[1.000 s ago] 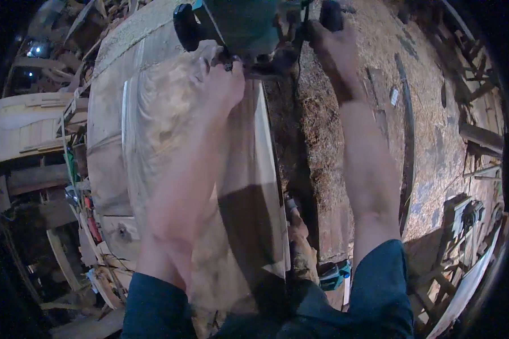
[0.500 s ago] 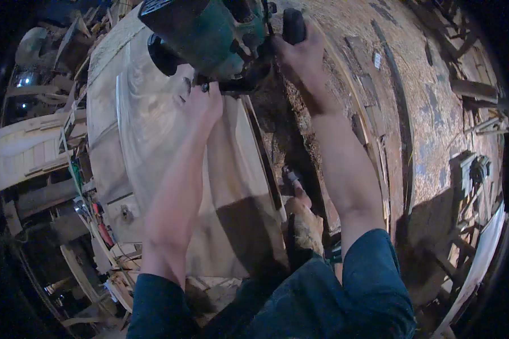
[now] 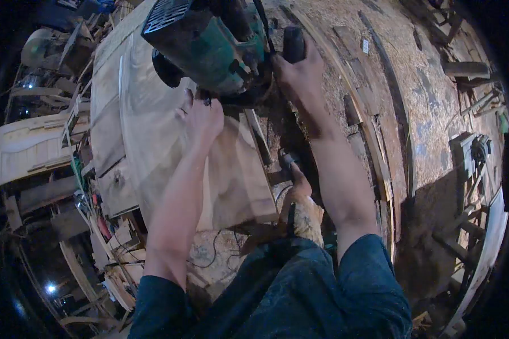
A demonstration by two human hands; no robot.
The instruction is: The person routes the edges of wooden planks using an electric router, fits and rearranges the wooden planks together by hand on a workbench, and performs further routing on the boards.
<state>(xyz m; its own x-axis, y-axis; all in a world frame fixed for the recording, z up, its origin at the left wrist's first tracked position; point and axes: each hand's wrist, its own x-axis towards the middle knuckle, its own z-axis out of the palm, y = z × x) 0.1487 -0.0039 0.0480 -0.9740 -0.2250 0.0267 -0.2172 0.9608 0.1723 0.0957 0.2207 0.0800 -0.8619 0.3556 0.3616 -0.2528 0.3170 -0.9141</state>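
A green power tool with a vented motor housing stands at the top centre on a wide wooden panel. My right hand is wrapped round the black knob at the tool's right side. At the tool's near left edge, my left hand is closed on a small dark part of it, with some fingers hidden by the tool. The tool's underside is hidden. A dark cord rises from its top.
Long wooden strips lie to the right on a floor strewn with shavings. A pale carved panel and scrap wood lie at the left. Below the wooden panel runs a thin black cable. My foot is beside the panel's right edge.
The view has shifted along the panel, and its near edge now shows. The tool and both hands appear further left than a second ago, with both hands still on it.
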